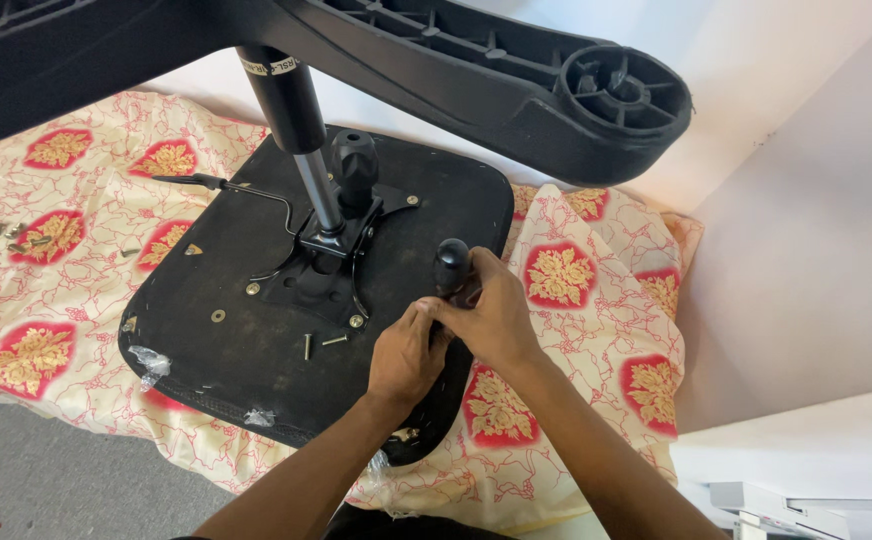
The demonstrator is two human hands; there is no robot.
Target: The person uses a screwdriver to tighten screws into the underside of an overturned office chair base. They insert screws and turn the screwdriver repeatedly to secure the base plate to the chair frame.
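My right hand [496,315] is wrapped around the black screwdriver handle [451,265], whose shaft is hidden behind my fingers. My left hand [408,355] pinches something at the tip (too small to make out). Both sit over the near right part of the upturned black seat [256,370], which lies on a flowered cloth [576,270]. Two loose screws [322,344] lie just left of my left hand, near the metal mounting plate [321,265]. The chair base [516,80] is cut off at the top.

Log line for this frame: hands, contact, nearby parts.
left hand: on tool tip | right hand: grips black-handled screwdriver | under: upturned black chair seat | near: two loose screws, floral cloth
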